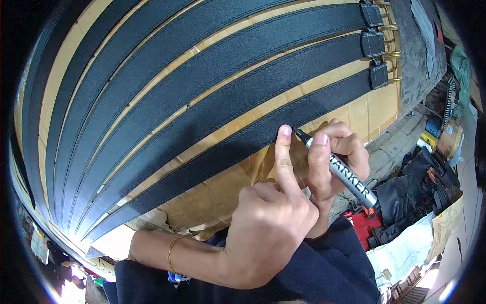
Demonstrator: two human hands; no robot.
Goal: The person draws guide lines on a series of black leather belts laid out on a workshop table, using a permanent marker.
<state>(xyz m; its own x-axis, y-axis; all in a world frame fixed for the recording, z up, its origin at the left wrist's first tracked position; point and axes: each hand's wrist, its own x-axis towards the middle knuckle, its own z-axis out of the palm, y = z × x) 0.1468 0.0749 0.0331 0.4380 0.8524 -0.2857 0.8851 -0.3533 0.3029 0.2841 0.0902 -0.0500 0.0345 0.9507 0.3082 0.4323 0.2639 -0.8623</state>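
Several black leather belts with stitched edges lie side by side on cardboard. The nearest belt (212, 154) runs in front of me, its keeper loop (378, 76) at the right end. My left hand (271, 218) rests its outstretched index fingertip on this belt near the lower edge, holding nothing visible; its other fingers are curled and the thumb is hidden. Close beside that fingertip, my right hand (336, 157) grips a silver marker (354, 185) lettered "MARKER". The marker's black tip is at the belt's lower edge.
Gold-coloured buckles (394, 54) line the belts' right ends. The cardboard (372, 116) shows between and below the belts. To the right stand a small cardboard box (449, 138), a yellow item (429, 140) and black material (400, 190) in an open carton.
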